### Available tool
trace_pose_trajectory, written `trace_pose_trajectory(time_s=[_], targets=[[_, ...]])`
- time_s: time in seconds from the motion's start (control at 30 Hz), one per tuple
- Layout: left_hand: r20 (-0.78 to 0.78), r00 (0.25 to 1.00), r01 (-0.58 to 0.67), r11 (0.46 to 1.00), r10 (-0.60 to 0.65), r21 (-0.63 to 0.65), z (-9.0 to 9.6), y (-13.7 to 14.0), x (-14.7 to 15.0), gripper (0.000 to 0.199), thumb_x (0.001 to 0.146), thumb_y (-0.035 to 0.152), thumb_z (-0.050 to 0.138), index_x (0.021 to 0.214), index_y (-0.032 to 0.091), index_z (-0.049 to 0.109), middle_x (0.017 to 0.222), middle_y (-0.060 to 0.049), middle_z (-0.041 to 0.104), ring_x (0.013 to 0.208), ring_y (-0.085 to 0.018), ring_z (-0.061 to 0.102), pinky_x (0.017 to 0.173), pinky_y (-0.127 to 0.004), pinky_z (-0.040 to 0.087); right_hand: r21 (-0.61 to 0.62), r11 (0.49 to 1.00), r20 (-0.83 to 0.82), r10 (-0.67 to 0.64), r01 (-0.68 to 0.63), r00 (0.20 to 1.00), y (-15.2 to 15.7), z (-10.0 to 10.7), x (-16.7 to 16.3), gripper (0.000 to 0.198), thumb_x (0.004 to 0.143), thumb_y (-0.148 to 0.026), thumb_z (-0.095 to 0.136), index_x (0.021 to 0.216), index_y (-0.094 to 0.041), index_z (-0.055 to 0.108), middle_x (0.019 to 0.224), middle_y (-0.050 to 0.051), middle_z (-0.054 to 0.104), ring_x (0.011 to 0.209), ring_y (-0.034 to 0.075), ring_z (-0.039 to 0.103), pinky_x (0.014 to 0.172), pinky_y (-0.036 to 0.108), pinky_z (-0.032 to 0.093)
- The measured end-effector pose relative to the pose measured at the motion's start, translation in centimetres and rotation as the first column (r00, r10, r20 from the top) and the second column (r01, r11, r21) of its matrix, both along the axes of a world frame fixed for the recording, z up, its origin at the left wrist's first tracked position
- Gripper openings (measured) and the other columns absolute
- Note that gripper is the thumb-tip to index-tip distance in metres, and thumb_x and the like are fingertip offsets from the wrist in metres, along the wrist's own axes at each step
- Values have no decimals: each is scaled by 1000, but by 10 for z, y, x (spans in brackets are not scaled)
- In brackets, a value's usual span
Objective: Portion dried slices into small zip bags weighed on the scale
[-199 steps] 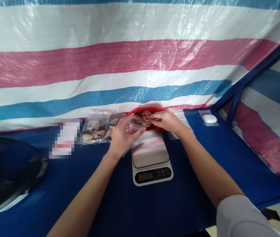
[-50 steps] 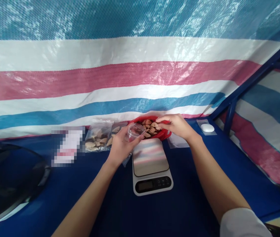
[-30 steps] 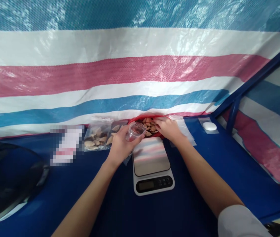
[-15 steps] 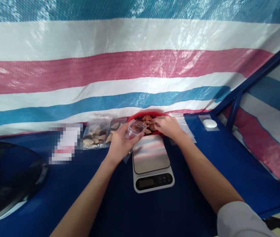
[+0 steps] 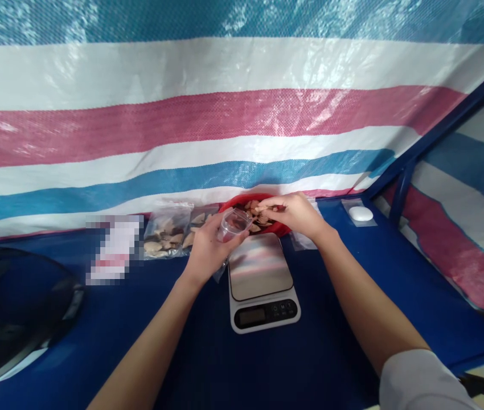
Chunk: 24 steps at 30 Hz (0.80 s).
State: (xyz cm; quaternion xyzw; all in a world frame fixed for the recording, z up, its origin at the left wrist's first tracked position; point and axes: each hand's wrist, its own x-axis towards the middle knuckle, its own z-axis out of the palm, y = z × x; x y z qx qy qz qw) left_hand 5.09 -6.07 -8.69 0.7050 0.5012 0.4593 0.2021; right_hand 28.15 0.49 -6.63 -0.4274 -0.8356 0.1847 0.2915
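Observation:
My left hand point(image 5: 208, 246) is wrapped round a clear plastic cup point(image 5: 234, 223), tilted beside the red basin point(image 5: 282, 229). Brown, dried-looking slices point(image 5: 255, 214) fill the basin. Over them is my right hand point(image 5: 295, 212), its thumb and fingertips brought together at the slices; a pale piece seems to be pinched there, though it is too small to be sure. In front of the basin stands a white digital kitchen scale point(image 5: 262, 273) with a shiny, bare plate and a dark display.
Clear zip bags of slices point(image 5: 165, 236) lie left of the basin. Further left are a blurred-out paper point(image 5: 114, 250) and a large dark round object point(image 5: 15, 313). A white oval item point(image 5: 360, 214) in a bag lies at right. Striped tarpaulin point(image 5: 208, 119) hangs behind the blue table point(image 5: 310, 364).
My right hand has risen slightly over the basin, its fingers now higher and closer to the middle of the slices. My left hand and the cup have stayed almost still.

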Motion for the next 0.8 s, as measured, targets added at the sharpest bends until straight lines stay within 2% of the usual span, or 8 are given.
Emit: trace_pose_trajectory(time_s=[0.07,0.17,0.37,0.53,0.63,0.8], targets=[[-12,1000,12,1000,-12,-7,-1,-1,1,46,82,43,78,122,21,69,114,-8,76,106,-26,72,100,-40,56,-16,998,-146,63,-66,987,-6,6,-2,21,93,-33,66,103,-23,81,104,0,81,88,18,75,81,26,55],[-11,999,48,999,-48,-20,-3,-1,3,52,81,41,79,128,21,67,122,-10,74,112,-27,70,103,-42,55,-17,988,-195,146,-153,970,-16,15,-11,19,92,-32,67,102,-23,81,101,0,81,84,17,73,78,26,55],[-33,990,137,991,-137,1,-6,0,2,56,80,43,80,129,20,66,131,-14,69,124,-32,64,106,-48,52,72,978,41,195,-197,980,-27,20,-29,19,91,-16,64,94,-25,81,85,-1,77,74,14,63,71,26,46],[-57,988,147,989,-147,-4,-8,0,0,60,80,43,78,133,20,64,133,-15,68,125,-33,63,108,-51,51,149,970,214,158,-192,964,-31,16,-36,22,94,-18,61,84,-27,78,79,-1,72,79,18,61,69,29,42],[-59,985,163,987,-163,-8,-7,0,0,61,80,42,78,134,18,63,134,-15,67,127,-34,62,109,-50,50,140,966,227,180,-215,957,-32,16,-38,21,95,-20,60,86,-30,77,80,-2,71,81,19,61,69,30,42],[-28,985,173,985,-173,-5,-5,0,0,63,80,42,78,136,18,62,134,-15,67,126,-34,62,106,-49,52,94,967,150,220,-236,964,-30,14,-38,21,94,-21,61,98,-34,77,88,-5,74,83,18,63,72,30,45]])
